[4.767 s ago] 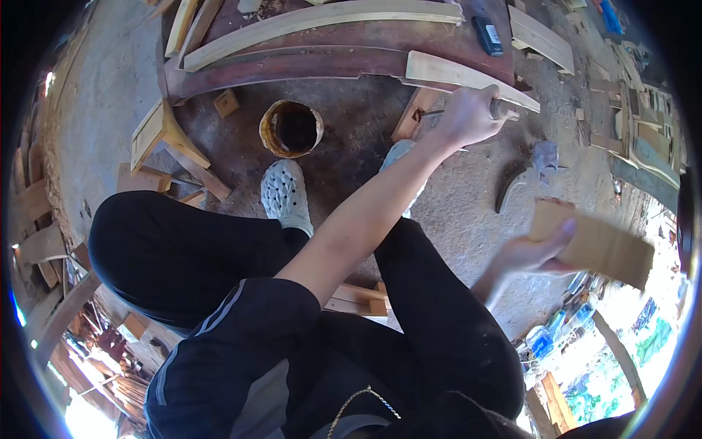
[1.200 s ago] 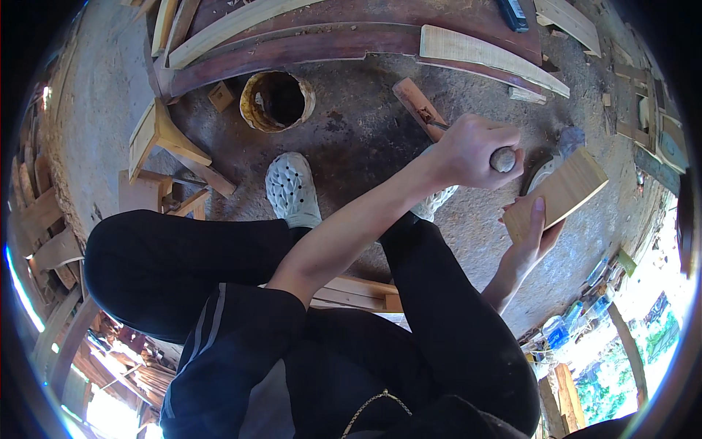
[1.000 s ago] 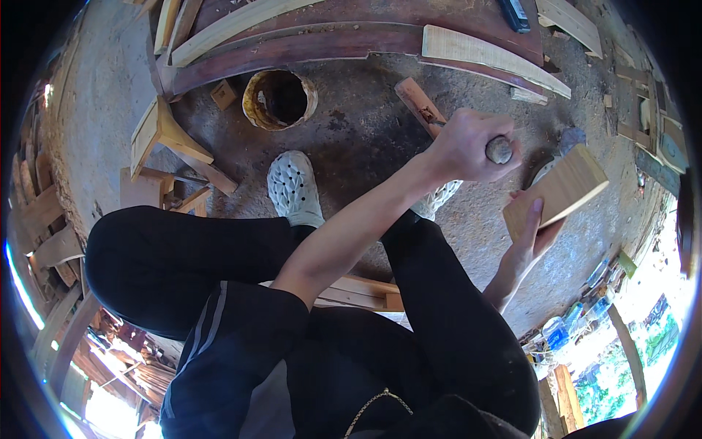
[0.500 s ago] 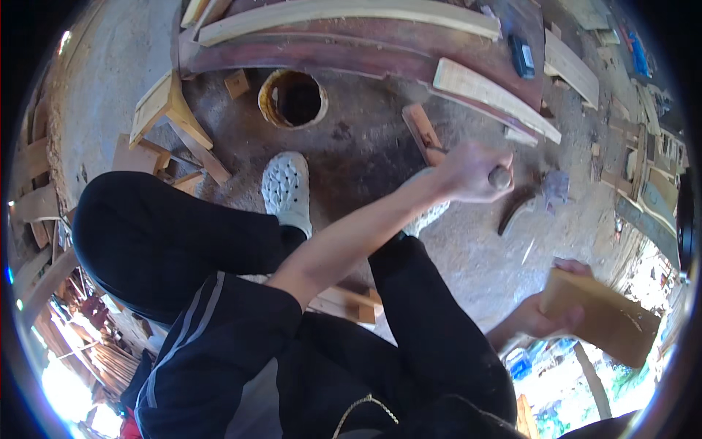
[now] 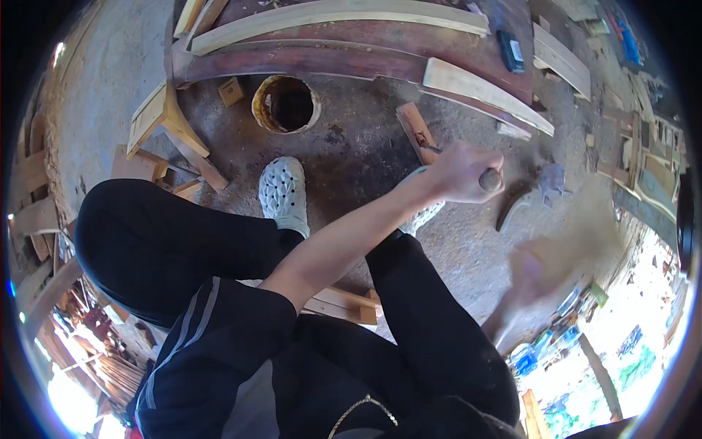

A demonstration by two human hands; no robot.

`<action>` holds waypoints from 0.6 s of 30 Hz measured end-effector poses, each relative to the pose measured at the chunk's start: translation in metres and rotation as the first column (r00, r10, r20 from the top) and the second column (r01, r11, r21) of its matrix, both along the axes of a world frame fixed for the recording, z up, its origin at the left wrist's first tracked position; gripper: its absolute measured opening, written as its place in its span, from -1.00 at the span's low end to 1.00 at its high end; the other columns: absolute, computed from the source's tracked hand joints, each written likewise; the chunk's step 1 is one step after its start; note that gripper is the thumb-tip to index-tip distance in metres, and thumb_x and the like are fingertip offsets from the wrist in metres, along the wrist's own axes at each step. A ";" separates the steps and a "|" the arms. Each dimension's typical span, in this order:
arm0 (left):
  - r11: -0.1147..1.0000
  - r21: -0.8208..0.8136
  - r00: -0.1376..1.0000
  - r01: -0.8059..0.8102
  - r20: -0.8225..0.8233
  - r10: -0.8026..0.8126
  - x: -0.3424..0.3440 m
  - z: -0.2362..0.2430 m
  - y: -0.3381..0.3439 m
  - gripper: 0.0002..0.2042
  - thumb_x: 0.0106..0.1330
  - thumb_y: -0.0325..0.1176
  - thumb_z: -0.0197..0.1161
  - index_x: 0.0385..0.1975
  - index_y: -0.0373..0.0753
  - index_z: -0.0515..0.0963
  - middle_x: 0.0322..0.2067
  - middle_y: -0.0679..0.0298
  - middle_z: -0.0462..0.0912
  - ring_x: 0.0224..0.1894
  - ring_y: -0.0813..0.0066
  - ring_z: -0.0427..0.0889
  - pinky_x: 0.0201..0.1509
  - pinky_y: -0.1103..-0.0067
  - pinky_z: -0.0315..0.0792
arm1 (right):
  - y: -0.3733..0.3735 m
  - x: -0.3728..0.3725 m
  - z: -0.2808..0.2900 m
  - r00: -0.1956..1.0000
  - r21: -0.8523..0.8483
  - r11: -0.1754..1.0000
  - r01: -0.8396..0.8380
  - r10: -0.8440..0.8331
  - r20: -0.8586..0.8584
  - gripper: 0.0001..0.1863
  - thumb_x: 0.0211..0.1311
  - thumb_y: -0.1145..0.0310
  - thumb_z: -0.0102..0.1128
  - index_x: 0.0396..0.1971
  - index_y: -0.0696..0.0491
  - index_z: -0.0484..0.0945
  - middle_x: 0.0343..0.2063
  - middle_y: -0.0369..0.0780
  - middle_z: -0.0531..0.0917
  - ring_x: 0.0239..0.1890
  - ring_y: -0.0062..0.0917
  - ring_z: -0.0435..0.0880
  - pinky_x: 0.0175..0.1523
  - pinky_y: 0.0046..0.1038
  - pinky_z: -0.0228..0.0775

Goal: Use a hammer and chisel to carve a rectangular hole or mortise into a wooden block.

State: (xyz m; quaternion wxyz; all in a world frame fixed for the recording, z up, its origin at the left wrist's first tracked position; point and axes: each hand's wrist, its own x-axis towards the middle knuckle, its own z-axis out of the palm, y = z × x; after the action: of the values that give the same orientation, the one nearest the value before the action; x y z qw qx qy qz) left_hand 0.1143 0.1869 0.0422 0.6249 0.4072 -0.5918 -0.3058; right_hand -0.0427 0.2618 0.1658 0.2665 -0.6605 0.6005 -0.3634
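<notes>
My left hand (image 5: 463,173) is closed around an upright tool handle (image 5: 490,180), whose grey rounded end pokes out above the fist; the tool's lower part is hidden under the hand. At the right, my right hand (image 5: 528,268) is smeared by motion and grips a pale wooden block (image 5: 585,234), also blurred. Just beyond the left fist, a reddish wooden piece with a slot (image 5: 416,126), much like a hand plane, lies on the floor. A curved dark object (image 5: 510,211) and a crumpled grey item (image 5: 551,181) lie to the right of the fist.
A reddish curved board assembly (image 5: 307,64) spans the top, bearing pale strips (image 5: 336,18) and a dark device (image 5: 511,51). A stained bucket (image 5: 285,104) stands before it. A wooden bracket (image 5: 150,117) is at left. My white shoes (image 5: 283,192) and bent legs occupy the middle; scrap wood lines both sides.
The wooden block in my right hand has swung down to the lower right and back up toward the left fist. My left fist stays around the handle with only small shifts.
</notes>
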 end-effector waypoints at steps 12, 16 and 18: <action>0.996 0.087 0.997 0.011 0.074 -0.017 -0.014 0.001 0.011 -0.80 -0.02 -0.40 0.42 -0.61 -0.16 0.46 -0.62 0.20 0.61 -0.56 0.22 0.67 -0.48 0.44 0.50 | 0.014 -0.005 -0.005 0.922 -0.315 0.948 0.034 0.091 0.375 -0.47 0.14 0.26 0.34 0.01 0.27 0.42 -0.24 -0.05 0.61 -0.22 -0.31 0.60 0.00 -0.29 0.44; 0.998 0.055 0.993 -0.013 0.117 0.006 -0.007 -0.008 0.012 -0.82 0.00 -0.36 0.42 -0.57 -0.14 0.49 -0.64 0.21 0.60 -0.56 0.20 0.66 -0.47 0.41 0.51 | 0.006 -0.013 0.006 0.946 0.129 0.988 0.083 -0.037 -0.323 -0.47 0.18 0.13 0.30 -0.03 0.24 0.45 -0.12 -0.02 0.57 -0.10 -0.35 0.55 -0.04 -0.25 0.45; 0.996 0.082 0.994 0.019 0.105 -0.028 -0.006 -0.007 0.005 -0.82 -0.01 -0.35 0.42 -0.55 -0.14 0.50 -0.63 0.21 0.61 -0.55 0.19 0.66 -0.47 0.39 0.51 | 0.001 -0.012 0.019 0.963 -0.085 0.978 0.192 -0.170 0.210 -0.64 0.21 0.30 0.28 -0.11 0.22 0.49 -0.17 -0.09 0.58 -0.21 -0.37 0.55 -0.12 -0.32 0.41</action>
State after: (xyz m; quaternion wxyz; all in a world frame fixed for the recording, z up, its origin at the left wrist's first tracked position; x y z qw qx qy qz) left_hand 0.1083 0.1917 0.0353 0.5718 0.4410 -0.6160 -0.3147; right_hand -0.0545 0.2626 0.1849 0.2567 -0.5757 0.6086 -0.4820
